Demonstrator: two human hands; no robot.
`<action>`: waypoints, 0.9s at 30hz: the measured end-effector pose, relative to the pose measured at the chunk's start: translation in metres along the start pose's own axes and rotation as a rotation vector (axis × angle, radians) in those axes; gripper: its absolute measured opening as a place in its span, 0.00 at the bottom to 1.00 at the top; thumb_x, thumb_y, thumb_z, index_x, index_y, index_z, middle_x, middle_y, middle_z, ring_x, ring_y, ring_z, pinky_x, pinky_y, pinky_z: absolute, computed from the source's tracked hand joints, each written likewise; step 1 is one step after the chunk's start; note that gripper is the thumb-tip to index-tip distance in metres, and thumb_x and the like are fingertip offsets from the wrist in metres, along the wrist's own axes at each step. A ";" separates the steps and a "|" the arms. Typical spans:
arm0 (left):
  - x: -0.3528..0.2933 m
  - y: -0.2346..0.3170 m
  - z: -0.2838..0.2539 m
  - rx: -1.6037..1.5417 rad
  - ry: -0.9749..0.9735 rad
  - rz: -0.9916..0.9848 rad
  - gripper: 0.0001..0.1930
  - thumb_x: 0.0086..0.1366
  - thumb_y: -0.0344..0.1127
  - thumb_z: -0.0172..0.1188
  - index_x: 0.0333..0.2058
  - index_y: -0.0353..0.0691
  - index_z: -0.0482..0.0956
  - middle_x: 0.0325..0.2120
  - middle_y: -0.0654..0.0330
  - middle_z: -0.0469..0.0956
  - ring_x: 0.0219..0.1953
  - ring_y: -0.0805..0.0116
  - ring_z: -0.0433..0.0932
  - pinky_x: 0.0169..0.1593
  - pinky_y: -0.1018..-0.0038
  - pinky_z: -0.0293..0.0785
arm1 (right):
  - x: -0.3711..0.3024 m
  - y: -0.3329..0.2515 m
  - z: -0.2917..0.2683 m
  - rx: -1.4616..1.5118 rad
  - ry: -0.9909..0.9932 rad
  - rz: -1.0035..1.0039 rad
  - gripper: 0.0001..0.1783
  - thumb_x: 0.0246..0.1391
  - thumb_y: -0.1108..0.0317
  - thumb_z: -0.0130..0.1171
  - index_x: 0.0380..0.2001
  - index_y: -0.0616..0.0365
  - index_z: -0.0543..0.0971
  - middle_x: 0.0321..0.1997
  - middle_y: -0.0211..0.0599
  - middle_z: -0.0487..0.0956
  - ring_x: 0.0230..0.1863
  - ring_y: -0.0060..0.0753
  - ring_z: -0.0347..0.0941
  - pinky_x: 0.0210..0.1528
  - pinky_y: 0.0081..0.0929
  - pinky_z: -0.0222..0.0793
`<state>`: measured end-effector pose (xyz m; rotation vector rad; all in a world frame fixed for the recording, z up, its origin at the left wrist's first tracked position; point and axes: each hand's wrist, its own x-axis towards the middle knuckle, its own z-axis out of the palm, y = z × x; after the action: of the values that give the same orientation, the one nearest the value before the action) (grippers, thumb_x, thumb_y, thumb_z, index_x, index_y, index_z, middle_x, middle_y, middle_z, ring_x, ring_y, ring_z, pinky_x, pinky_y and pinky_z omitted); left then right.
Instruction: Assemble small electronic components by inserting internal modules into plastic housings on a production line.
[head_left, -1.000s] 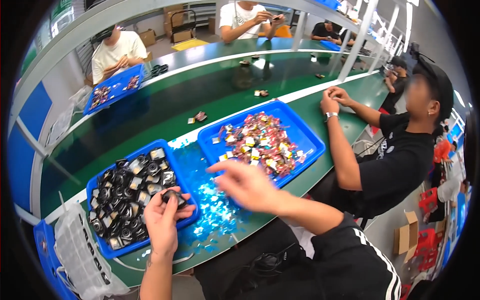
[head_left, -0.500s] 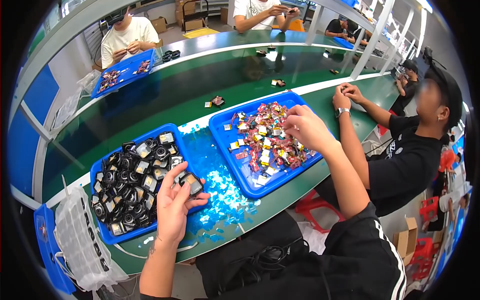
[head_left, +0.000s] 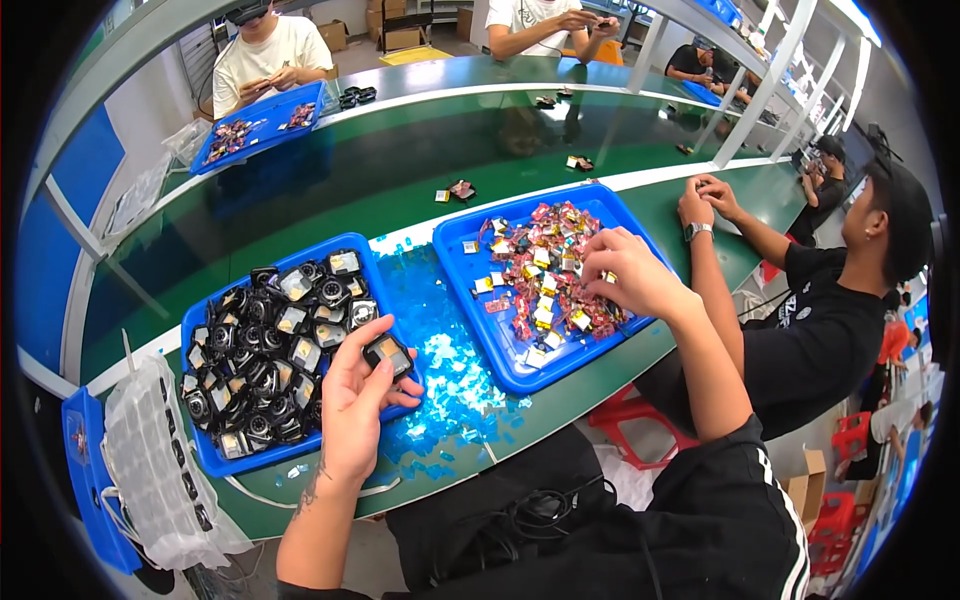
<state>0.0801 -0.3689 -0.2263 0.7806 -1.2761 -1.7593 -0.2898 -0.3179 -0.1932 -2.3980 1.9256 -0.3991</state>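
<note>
Right hand (head_left: pixel 632 272) shifted over to red parts (head_left: pixel 540 268) (blurred earlier); black housing (head_left: pixel 390 358) turned, tan side showing.

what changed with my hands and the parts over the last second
The right hand has swung right and away, from over the blue film scraps to the heap of red boards and white-and-yellow pieces in the right blue tray; whether it grips one is unclear. The left hand has turned its black casing so the pale-patched side faces the camera. Unchanged: the left hand's hold and the left blue tray.
</note>
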 end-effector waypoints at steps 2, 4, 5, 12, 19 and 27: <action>0.001 0.000 0.000 0.002 -0.006 0.002 0.21 0.69 0.28 0.48 0.60 0.37 0.64 0.43 0.54 0.76 0.33 0.72 0.79 0.35 0.77 0.79 | 0.002 0.002 -0.003 0.007 0.008 -0.005 0.08 0.46 0.72 0.65 0.31 0.54 0.78 0.43 0.33 0.75 0.49 0.41 0.69 0.52 0.36 0.63; 0.002 -0.001 0.000 0.005 -0.010 0.008 0.21 0.69 0.28 0.49 0.60 0.37 0.64 0.43 0.54 0.76 0.33 0.73 0.79 0.35 0.78 0.79 | 0.002 0.007 -0.007 0.277 0.312 -0.046 0.07 0.47 0.77 0.63 0.31 0.58 0.76 0.40 0.35 0.76 0.45 0.37 0.72 0.49 0.34 0.67; 0.002 -0.002 0.001 0.019 -0.015 0.011 0.20 0.69 0.28 0.49 0.58 0.37 0.66 0.43 0.55 0.76 0.33 0.73 0.78 0.35 0.78 0.78 | 0.000 0.016 -0.003 0.492 0.477 0.054 0.05 0.51 0.79 0.60 0.32 0.61 0.75 0.35 0.34 0.76 0.37 0.27 0.73 0.43 0.26 0.70; 0.001 -0.006 0.000 0.109 -0.021 0.064 0.15 0.68 0.29 0.52 0.52 0.34 0.74 0.43 0.56 0.76 0.34 0.73 0.78 0.36 0.78 0.78 | 0.002 0.031 -0.001 0.722 0.669 0.318 0.07 0.55 0.77 0.59 0.37 0.63 0.75 0.30 0.26 0.76 0.31 0.12 0.69 0.33 0.12 0.66; -0.003 -0.006 -0.002 0.144 -0.012 0.086 0.13 0.67 0.30 0.54 0.47 0.31 0.76 0.42 0.56 0.76 0.34 0.72 0.78 0.36 0.78 0.78 | 0.000 0.023 0.008 0.639 0.572 0.341 0.03 0.52 0.77 0.60 0.31 0.62 0.77 0.27 0.24 0.77 0.26 0.08 0.69 0.28 0.09 0.64; 0.003 -0.015 0.002 0.282 -0.057 0.134 0.12 0.60 0.26 0.62 0.44 0.38 0.82 0.44 0.56 0.71 0.38 0.74 0.76 0.40 0.79 0.78 | 0.006 -0.071 0.009 1.020 0.310 0.301 0.05 0.52 0.79 0.60 0.32 0.62 0.75 0.30 0.26 0.77 0.30 0.11 0.71 0.33 0.11 0.67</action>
<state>0.0736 -0.3679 -0.2401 0.7846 -1.6004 -1.5240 -0.2188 -0.3087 -0.1872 -1.4205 1.5237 -1.3699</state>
